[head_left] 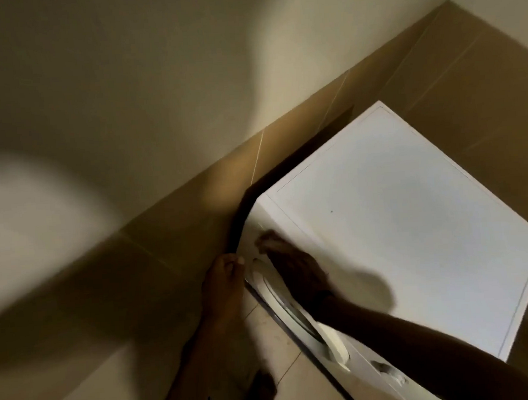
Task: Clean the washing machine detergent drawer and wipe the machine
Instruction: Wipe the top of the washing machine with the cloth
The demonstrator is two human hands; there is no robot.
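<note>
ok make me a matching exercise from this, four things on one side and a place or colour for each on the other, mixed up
Things:
1 machine top
2 left hand
3 right hand
4 wall tiles

Matches:
a tan
b at the front face, below the top
c white
d over the top's front edge

Pairs: 1-c; 2-b; 3-d; 4-a

Beige tiled floor (283, 381), white washing machine (397, 222) on it
</note>
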